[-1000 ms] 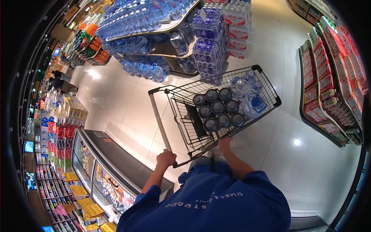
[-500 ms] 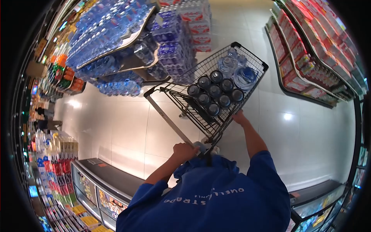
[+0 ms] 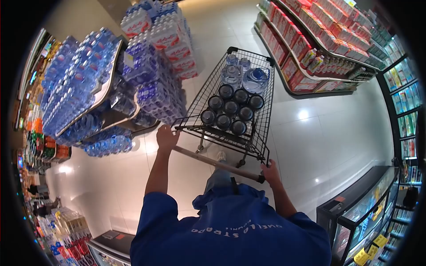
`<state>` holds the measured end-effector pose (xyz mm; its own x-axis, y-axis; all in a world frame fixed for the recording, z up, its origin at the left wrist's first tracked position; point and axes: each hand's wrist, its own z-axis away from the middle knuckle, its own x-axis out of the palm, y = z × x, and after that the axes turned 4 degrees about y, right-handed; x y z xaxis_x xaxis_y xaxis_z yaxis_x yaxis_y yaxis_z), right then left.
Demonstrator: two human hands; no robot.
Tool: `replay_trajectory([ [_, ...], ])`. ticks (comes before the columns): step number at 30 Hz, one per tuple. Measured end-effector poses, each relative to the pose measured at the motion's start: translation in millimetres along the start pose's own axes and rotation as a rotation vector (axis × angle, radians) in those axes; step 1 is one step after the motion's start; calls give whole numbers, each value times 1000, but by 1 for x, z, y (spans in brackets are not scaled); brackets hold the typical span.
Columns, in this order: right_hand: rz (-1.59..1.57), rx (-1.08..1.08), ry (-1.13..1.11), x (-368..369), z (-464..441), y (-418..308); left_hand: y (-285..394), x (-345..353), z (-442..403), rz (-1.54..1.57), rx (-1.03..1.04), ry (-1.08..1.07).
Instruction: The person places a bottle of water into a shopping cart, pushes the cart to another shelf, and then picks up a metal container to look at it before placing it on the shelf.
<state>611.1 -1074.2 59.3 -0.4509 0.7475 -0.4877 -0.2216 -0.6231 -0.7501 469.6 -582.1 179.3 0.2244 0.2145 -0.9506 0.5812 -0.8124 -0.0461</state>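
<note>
Cart (image 3: 199,157) turned; black-topped canisters (image 3: 230,107), water bottles (image 3: 254,81) inside (left hand (image 3: 167,138), right hand (image 3: 271,173) gripping it).

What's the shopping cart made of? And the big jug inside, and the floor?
The shopping cart: probably dark-coated metal, since its sides are grids of thin wires.
The big jug: likely smooth plastic, because it's see-through and bluish.
The floor: shiny tiles, maybe ceramic or stone; lights reflect in it and seams show.
</note>
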Motion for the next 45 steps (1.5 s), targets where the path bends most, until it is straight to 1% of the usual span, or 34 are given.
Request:
replay_trajectory([
  [1,-7,18,-2,4,0,-3,-16,15,-8,58,-45,-75],
  [3,-196,139,78,4,-22,-19,-12,29,-38,222,-285,-444],
  [4,-292,191,116,2,-35,-30,-10,40,-50,432,-427,-547],
  [5,-232,180,140,-6,-58,-40,-3,56,-64,644,-570,-645],
  [6,-171,183,160,-14,-68,-48,-2,68,-71,703,-600,-629],
  [7,-113,196,177,-19,-72,-52,6,61,-80,712,-563,-643],
  [8,-63,133,245,-18,-87,-48,13,61,-91,688,-540,-651],
  [11,159,32,289,-29,-142,-27,28,84,-115,686,-480,-627],
  [12,209,-15,314,-38,-158,-35,39,91,-126,688,-484,-627],
  [17,290,14,310,-71,-231,-53,65,127,-165,627,-448,-601],
  [18,310,12,308,-77,-247,-56,78,116,-178,662,-506,-631],
  [20,379,-8,336,-87,-281,-64,92,134,-200,658,-491,-585],
  [21,388,-29,339,-91,-294,-69,97,142,-208,653,-483,-565],
  [22,398,-50,337,-97,-305,-78,113,115,-226,762,-570,-593],
  [24,393,-71,343,-109,-329,-103,124,120,-250,773,-627,-623],
  [26,337,26,264,-121,-354,-136,145,112,-284,788,-678,-629],
  [27,312,70,225,-129,-369,-155,149,121,-297,799,-693,-620],
  [30,304,78,200,-139,-398,-193,150,138,-334,806,-726,-585],
  [32,341,18,204,-140,-430,-202,161,144,-367,803,-767,-568],
  [34,384,-33,198,-141,-463,-213,153,169,-399,766,-713,-559],
  [35,392,-24,200,-144,-480,-219,151,183,-407,744,-695,-561],
  [36,399,-8,195,-142,-490,-235,159,166,-423,752,-672,-562],
  [37,405,7,190,-142,-498,-246,160,173,-436,751,-675,-525],
  [39,396,-40,189,-144,-529,-256,166,177,-464,774,-698,-499],
  [41,388,-50,170,-144,-557,-268,161,197,-491,762,-689,-498],
  [45,402,-37,126,-144,-605,-312,161,208,-547,707,-679,-510],
])
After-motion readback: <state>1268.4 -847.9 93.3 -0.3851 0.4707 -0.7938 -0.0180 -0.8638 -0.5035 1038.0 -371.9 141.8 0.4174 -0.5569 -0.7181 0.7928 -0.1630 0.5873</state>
